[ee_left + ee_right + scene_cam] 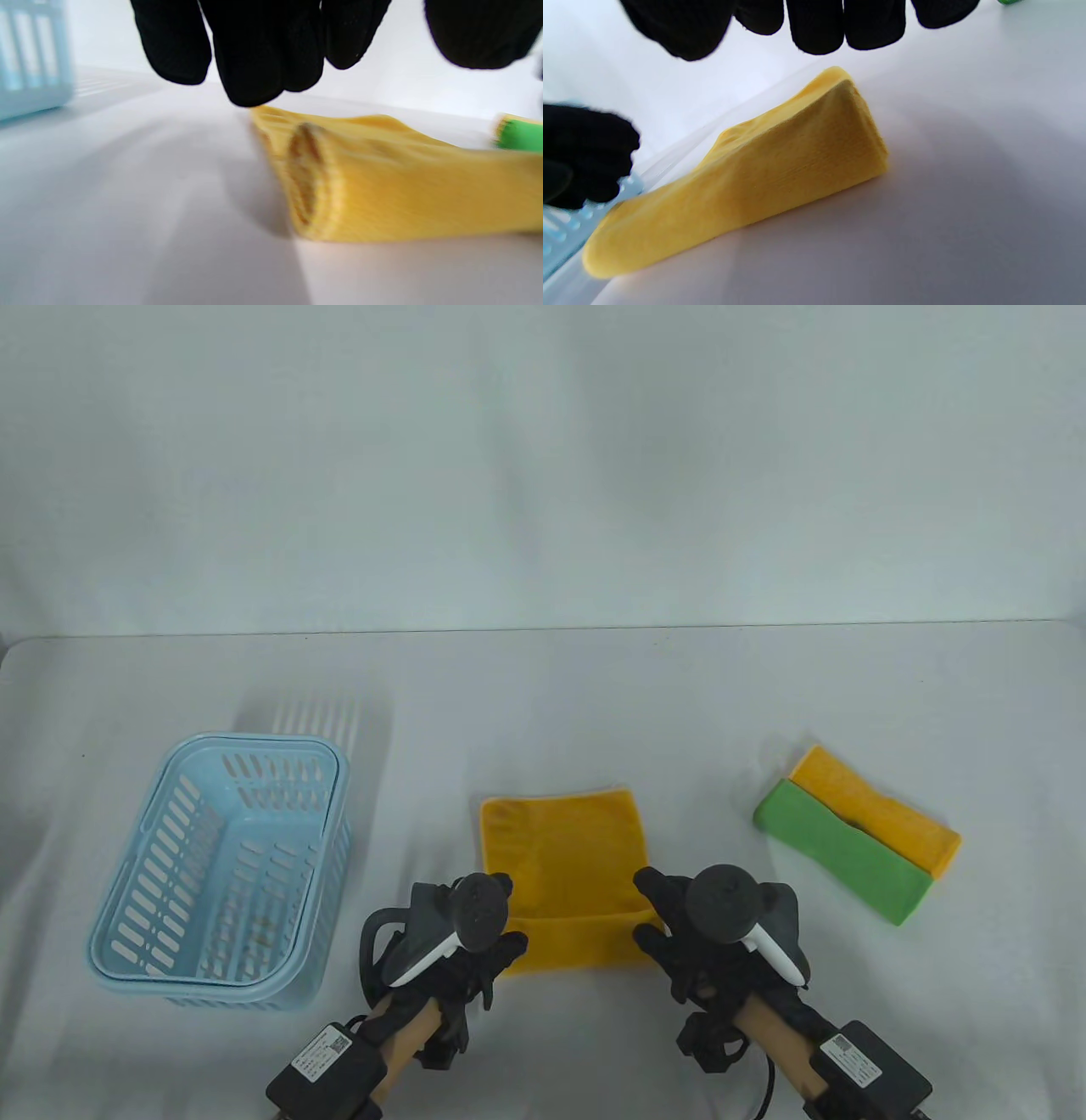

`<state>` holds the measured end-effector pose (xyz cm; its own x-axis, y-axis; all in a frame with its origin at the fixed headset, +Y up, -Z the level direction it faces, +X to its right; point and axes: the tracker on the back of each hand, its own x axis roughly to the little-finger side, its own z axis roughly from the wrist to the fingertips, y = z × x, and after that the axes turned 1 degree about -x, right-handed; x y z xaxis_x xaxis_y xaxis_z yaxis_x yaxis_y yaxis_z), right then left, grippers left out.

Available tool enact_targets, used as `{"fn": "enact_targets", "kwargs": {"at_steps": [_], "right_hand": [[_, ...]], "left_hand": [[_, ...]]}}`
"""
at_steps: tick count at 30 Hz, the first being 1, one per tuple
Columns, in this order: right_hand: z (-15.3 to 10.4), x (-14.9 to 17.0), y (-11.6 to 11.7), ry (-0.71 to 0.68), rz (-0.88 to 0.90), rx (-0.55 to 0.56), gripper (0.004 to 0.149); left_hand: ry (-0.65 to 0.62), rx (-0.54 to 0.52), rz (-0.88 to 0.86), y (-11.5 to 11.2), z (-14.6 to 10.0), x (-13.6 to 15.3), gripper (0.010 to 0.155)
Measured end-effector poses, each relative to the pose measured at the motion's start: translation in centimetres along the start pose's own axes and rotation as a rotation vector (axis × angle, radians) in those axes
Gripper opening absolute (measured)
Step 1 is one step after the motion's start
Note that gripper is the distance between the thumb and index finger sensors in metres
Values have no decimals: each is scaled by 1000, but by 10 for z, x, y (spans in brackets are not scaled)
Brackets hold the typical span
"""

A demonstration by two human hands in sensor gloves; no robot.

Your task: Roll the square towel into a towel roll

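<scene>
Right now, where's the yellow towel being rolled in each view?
Table view: yellow towel at bottom centre, between both hands.
Left wrist view: centre to right edge, rolled end facing the camera.
Right wrist view: centre-left, slanting down to the left.
Shared landmark: blue basket, in all three views.

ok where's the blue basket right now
In the table view the blue basket sits on the table's left side, left of the yellow towel and just beyond the left hand, apart from both.

Yellow towel [560,848], light-blue slotted basket [170,848], green towel roll [840,851], black-gloved hands
</scene>
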<state>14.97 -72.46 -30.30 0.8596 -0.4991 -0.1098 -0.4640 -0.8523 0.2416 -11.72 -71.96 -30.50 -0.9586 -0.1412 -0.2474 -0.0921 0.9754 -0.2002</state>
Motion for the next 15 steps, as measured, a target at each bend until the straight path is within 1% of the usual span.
{"fn": "enact_targets", "kwargs": {"at_steps": [2,4,5,9,12,15], "right_hand": [[-1,-7,3,-24,-68,-1,62],[-1,-10,8,-38,-159,-2,55],[-1,-11,11,-43,-198,-7,55],[3,-7,25,-37,-325,-45,61],[9,-1,34,-5,-369,-100,71],[12,4,41,14,-386,-133,75]], "left_hand": [[-71,37,73,-6,1,-9,76],[-71,50,131,-11,2,-12,72],[-68,60,151,-14,3,-13,71],[-47,99,192,-25,6,-11,73],[-36,112,219,-31,7,-12,77],[-28,128,250,-36,9,-12,82]]}}
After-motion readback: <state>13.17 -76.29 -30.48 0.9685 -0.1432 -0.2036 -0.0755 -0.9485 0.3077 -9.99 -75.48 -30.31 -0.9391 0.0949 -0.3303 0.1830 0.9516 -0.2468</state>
